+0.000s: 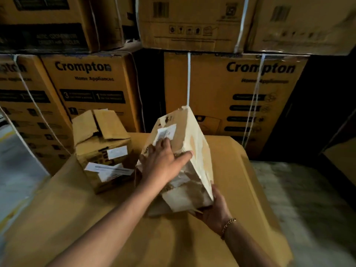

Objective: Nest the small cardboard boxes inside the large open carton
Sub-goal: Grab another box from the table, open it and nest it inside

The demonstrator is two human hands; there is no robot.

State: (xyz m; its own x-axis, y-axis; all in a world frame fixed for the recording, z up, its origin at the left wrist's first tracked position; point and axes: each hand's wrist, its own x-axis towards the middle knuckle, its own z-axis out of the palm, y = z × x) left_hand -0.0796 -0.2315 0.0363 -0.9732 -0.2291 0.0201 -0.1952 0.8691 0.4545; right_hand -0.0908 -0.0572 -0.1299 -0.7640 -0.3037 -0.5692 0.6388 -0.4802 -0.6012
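A worn small cardboard box (194, 143), patched with whitish tape and a white label, is held tilted on end above a broad flat cardboard surface (237, 185). My left hand (163, 164) lies flat against its upper face, fingers straight and spread. My right hand (213, 211) cups its lower corner from beneath, with the fingers hidden under it. To the left stands an open carton (104, 149) with its flaps up and white labels on its side; its inside is not visible.
Tall stacks of strapped Crompton appliance boxes (90, 89) (240, 93) wall off the back. A dark gap runs between the stacks. Pale floor (308, 205) shows to the right of the cardboard surface and at the far left.
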